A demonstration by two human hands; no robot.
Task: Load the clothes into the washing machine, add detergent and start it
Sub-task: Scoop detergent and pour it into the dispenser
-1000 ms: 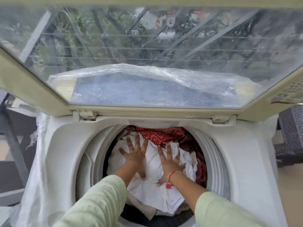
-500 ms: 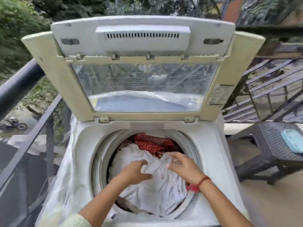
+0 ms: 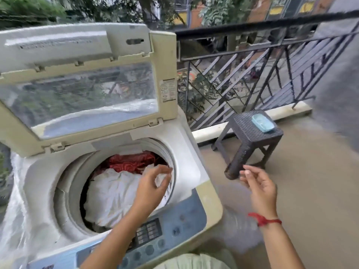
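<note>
Your left hand hangs over the washing machine, fingers loosely bent, holding nothing. Your right hand is out past its side, loose and empty too. The white cloth and red cloth lie inside. The lid stands up. A blue dish sits on the stool.

Washing machine body: off-white plastic, matt, yellowed at the edges.
Lid frame: cream plastic, same dull finish.
Lid window: clear, glossy, mirrors foliage.
Control panel, lower centre: blue, smooth, slight sheen.
Film, lower left: thin clear plastic, crinkled, shiny.
White cloth in drum: matt, creased.
Red cloth behind it: patterned fabric, matt.
Stool, right of centre: dark, basket-weave texture, matt.
Tray on it: pale blue plastic, glossy.
Railing, upper right: dark painted metal.
Floor: tan, smooth, faint sheen.
</note>
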